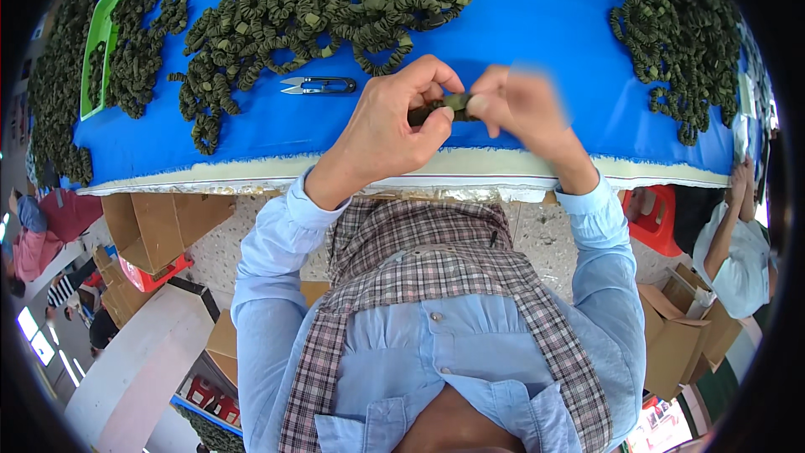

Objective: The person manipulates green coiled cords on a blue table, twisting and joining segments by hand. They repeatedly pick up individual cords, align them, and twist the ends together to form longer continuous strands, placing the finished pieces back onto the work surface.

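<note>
A dark olive-green scrunchie [458, 103] is held just above the blue-covered table, close to its near edge. Wrapped round it is my left hand [394, 122], closed, its fingers hiding most of the ring. My right hand [524, 109] pinches a lighter flat section of the fabric between thumb and fingertips; the back of this hand is smeared by motion. Left of my left hand lies a pair of thread snips [323, 85] with a dark handle, blades pointing left. Beyond my hands spreads a large heap of similar scrunchies [335, 13].
More scrunchies lie in a pile [675, 33] at the right and around a green tray [102, 42] at the left. The blue tabletop [537, 8] ends at a pale near edge. Cardboard boxes [159, 222] and a red stool [652, 222] stand below. Another person's arms [734, 210] reach in at the far right.
</note>
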A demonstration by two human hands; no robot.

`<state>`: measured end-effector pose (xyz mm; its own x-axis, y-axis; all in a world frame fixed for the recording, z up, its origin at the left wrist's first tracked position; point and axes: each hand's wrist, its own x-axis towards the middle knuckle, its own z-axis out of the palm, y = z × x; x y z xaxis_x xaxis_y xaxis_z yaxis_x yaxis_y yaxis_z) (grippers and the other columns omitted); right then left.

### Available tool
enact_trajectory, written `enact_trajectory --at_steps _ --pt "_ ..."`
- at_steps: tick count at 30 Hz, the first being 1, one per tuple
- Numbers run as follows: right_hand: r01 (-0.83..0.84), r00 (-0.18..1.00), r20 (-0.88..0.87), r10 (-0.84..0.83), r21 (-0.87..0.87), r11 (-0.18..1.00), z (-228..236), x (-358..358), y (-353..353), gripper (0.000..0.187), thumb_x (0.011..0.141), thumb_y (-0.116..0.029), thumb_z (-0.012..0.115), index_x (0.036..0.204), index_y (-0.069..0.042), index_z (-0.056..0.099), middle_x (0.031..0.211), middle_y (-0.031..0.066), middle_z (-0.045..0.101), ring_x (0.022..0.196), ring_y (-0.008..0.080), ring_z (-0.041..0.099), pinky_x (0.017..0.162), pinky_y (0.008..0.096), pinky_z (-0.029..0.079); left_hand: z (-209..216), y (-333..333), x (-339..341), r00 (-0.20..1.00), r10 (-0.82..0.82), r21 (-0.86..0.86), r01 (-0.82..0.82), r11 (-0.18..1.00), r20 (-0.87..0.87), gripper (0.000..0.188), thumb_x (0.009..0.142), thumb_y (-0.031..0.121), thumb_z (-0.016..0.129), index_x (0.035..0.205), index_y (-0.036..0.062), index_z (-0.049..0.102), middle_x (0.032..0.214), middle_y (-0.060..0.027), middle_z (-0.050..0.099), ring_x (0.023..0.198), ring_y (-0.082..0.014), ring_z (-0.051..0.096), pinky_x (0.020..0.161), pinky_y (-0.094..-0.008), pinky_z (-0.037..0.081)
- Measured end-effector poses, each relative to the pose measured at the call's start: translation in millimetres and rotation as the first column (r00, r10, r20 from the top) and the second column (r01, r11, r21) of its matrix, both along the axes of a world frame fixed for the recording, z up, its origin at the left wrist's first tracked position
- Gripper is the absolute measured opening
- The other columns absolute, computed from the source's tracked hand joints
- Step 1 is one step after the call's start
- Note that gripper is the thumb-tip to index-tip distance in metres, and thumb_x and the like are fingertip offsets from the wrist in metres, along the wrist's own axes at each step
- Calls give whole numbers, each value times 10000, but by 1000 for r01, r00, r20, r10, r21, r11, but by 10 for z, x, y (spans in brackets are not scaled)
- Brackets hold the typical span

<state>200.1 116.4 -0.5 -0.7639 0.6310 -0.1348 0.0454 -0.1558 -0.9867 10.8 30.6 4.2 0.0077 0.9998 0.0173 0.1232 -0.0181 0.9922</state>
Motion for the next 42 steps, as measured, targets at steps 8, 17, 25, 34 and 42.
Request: enact_trajectory --at_steps 8,17,25,34,42 --pt "85 988 -105 -112 -234 969 41 9 80 109 864 -86 594 800 -11 640 601 5 539 490 36 413 458 210 273 61 47 31 1000 24 47 -23 999 -20 270 760 72 718 1015 34 639 562 29 478 502 -17 423 452 -224 295" --pt "188 968 -120 -220 -230 955 18 44 82 128 837 -67 593 729 -8 626 569 1 522 461 41 381 465 211 288 25 26 185 970 223 77 -216 973 -101 97 757 60 736 825 15 683 612 -4 610 504 -17 471 433 -203 339" --pt "184 959 -173 -225 -224 957 -52 108 163 123 842 -97 609 746 -22 625 524 -32 473 449 23 347 457 207 280 45 -71 -38 989 142 -18 -143 990 -46 137 796 -6 677 921 -5 620 726 -12 631 598 -4 497 487 -172 356" --pt "-56 997 44 56 16 998 45 -1 14 66 852 -87 647 811 -36 658 534 -54 479 477 11 364 450 205 268 124 -90 -47 990 -17 -35 12 999 -143 209 806 -28 661 1002 4 595 724 9 574 639 -15 507 518 -176 349" --pt "124 968 -176 -177 -274 954 -14 76 93 76 829 -51 613 763 -23 635 533 -3 510 463 36 398 445 219 282 -7 -30 -38 991 22 -60 -14 998 135 234 805 43 695 1025 29 616 593 45 502 516 -10 412 462 -214 285"
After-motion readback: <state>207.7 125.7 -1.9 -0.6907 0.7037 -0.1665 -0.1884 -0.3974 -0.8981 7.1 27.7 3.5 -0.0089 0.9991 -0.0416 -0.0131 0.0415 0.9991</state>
